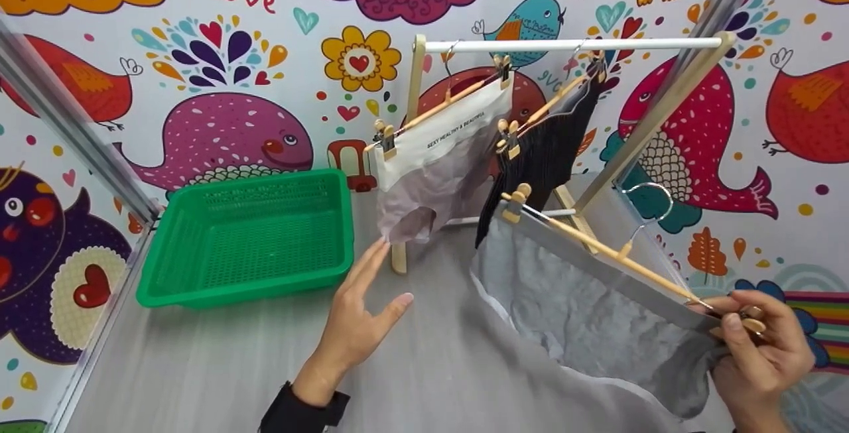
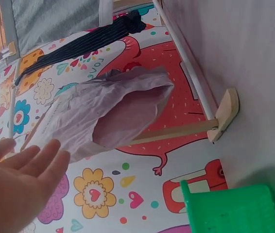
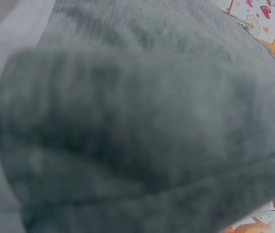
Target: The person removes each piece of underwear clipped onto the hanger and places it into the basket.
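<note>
Grey underwear (image 1: 590,300), clipped along a wooden hanger (image 1: 584,238), is in front of the rack (image 1: 650,44), its long axis sloping up from the right grip (image 1: 763,353) toward the rack's middle. That nearer grip's curled fingers pinch the hanger's lower end; the left grip (image 1: 358,320), fingers extended, holds nothing beside the rack's left foot.

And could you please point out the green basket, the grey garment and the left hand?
Green basket (image 1: 265,244): head view, on its bare mesh floor.
Grey garment (image 1: 590,300): head view, middle of the cloth.
Left hand (image 1: 353,320): head view, back of the hand.
</note>
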The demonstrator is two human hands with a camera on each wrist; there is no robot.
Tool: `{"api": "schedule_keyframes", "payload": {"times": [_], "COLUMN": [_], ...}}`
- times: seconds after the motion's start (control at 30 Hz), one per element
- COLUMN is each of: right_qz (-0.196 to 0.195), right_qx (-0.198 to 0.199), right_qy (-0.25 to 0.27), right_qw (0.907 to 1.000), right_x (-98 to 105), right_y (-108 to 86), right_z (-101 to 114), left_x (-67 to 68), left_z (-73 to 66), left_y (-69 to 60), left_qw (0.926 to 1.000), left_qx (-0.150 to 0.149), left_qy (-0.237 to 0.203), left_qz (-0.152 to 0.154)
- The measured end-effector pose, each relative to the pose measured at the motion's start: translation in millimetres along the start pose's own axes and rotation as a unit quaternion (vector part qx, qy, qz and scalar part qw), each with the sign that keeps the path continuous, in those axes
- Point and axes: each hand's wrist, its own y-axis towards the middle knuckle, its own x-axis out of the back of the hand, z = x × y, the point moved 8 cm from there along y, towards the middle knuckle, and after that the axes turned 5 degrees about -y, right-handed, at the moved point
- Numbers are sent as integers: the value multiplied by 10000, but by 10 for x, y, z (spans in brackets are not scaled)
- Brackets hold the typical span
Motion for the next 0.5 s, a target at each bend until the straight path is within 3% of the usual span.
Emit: {"api": "schedule_keyframes", "payload": {"times": [0.13, 0.23, 0.5], "right_qz": [-118, -114, 123], "right_qx": [-179, -137, 189], "right_qy": [33, 128, 995], "right_qw": [9998, 9998, 9948], "right_x": [-42, -103, -350], "right_y": [-1, 11, 39], "right_z": [-33, -53, -127], "left_x": [-13, -20, -50], "left_z": [-20, -74, -278], "left_y": [62, 127, 306], "left_qw": [9986, 9973, 9967], "left_qx": [253, 281, 252], "left_qy": [-454, -629, -368], "left_qz": [126, 241, 683]}}
